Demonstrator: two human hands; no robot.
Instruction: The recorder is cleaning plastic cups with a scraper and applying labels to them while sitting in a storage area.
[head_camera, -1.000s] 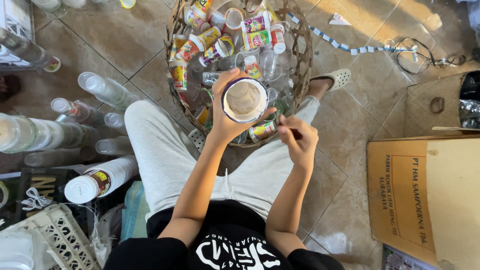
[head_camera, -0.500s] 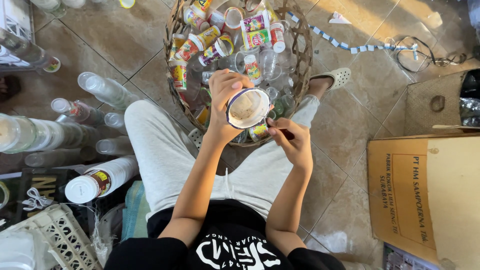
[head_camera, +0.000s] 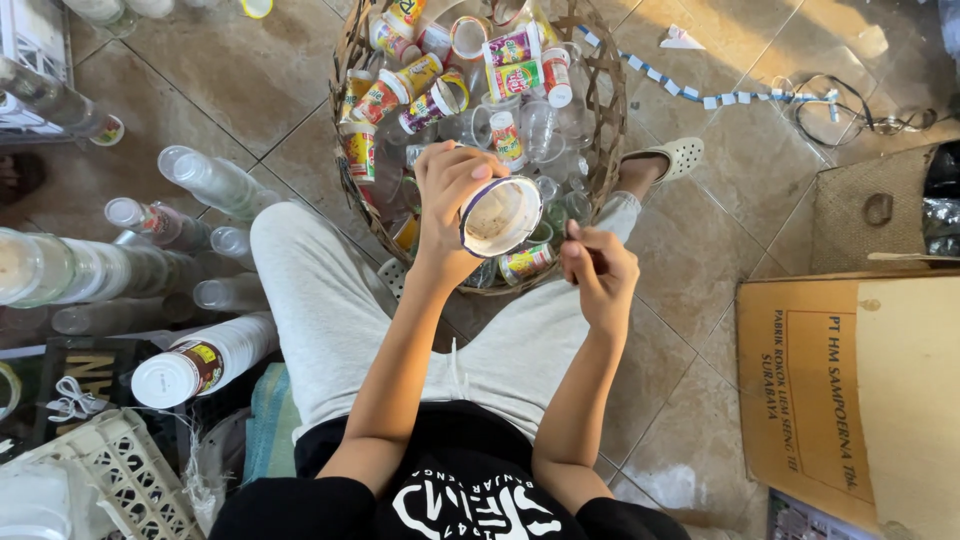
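cup (head_camera: 500, 214) now tilts sideways in my left hand (head_camera: 447, 205)'s grip above the basket (head_camera: 610, 90); right hand (head_camera: 598, 270) stays clenched on something thin.

Packed tight inside the woven basket (head_camera: 610, 110) with plastic cups (head_camera: 425, 75), no bare gap between them. Blocked on the left by rows of stacked cups (head_camera: 205, 180) lying across the floor. Open tile (head_camera: 700, 290) to the right, up to the cardboard box (head_camera: 850, 390).

Woven wicker basket (head_camera: 600, 120), plastic cup (head_camera: 500, 215)
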